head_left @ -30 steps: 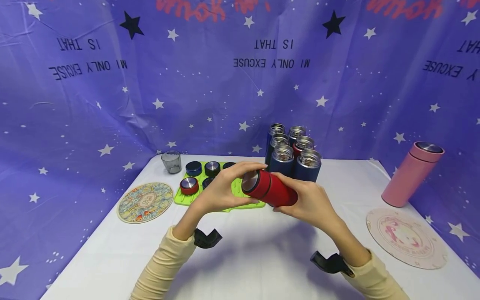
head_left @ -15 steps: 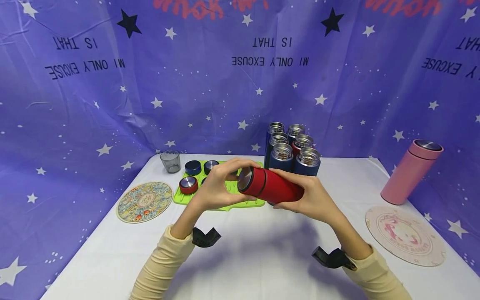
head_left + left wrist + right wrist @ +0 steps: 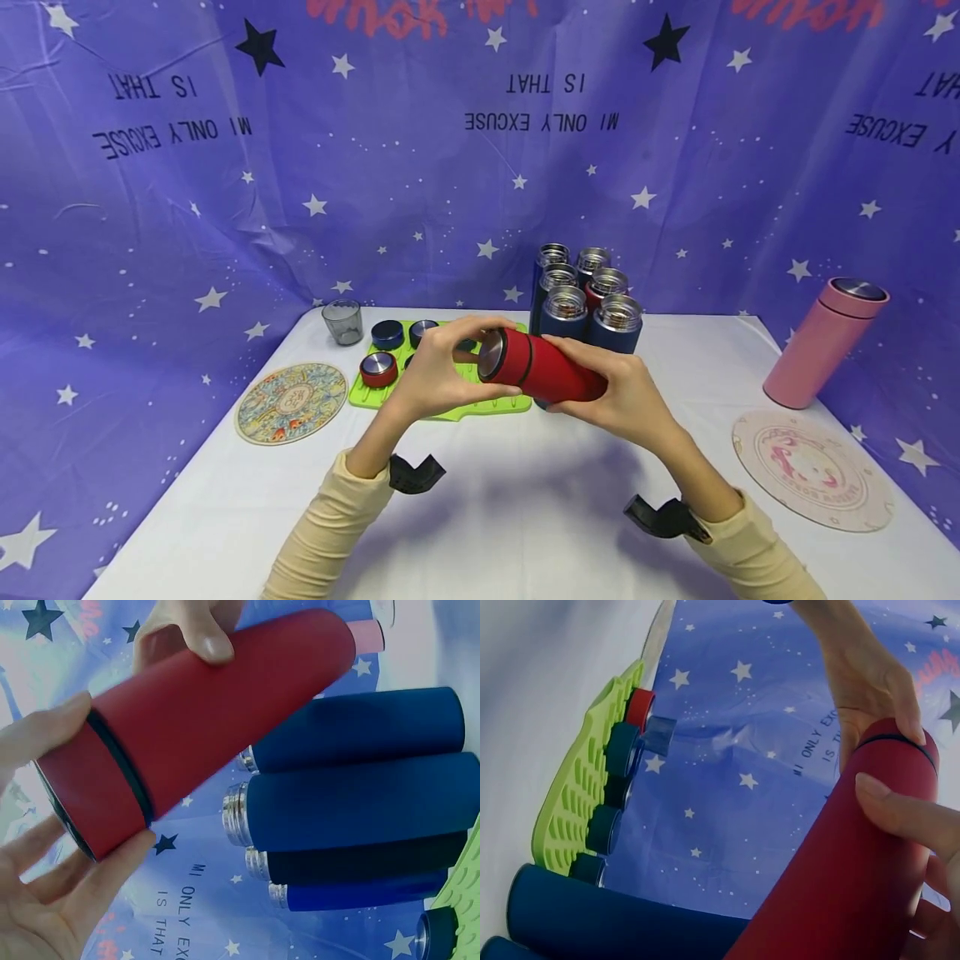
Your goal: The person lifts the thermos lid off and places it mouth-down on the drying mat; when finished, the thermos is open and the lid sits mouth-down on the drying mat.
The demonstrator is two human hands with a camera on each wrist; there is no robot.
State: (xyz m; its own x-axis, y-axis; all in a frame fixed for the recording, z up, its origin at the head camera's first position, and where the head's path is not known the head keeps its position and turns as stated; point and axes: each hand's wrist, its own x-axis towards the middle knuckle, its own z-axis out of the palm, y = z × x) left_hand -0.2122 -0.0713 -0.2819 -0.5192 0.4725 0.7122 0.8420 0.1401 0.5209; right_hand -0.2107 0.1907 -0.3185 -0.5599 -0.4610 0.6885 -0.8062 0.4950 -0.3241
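A red thermos bottle point(image 3: 558, 367) is held tilted above the table, its steel-topped red lid point(image 3: 516, 355) pointing left. My left hand point(image 3: 429, 379) grips the lid, fingers above and thumb below; in the left wrist view its fingertips point(image 3: 71, 712) press close to the black ring under the lid. Around the lower body wraps my right hand point(image 3: 637, 404), with its thumb point(image 3: 889, 802) along the side in the right wrist view. The lid sits flush against the body, and the bottle's base is partly hidden by the right hand.
Behind stand several lidless bottles point(image 3: 564, 321), mostly blue. Several lids point(image 3: 378, 370) sit on a green mat point(image 3: 510, 407), near a glass cup point(image 3: 343, 323). A patterned round mat point(image 3: 292, 404) lies left; a pink thermos point(image 3: 821, 346) and a pink round mat point(image 3: 813, 475) are right.
The bottle has shifted slightly and turned nearer to level, with both hands staying on it. Over the last half second, the left thumb has moved slightly right along the lid.
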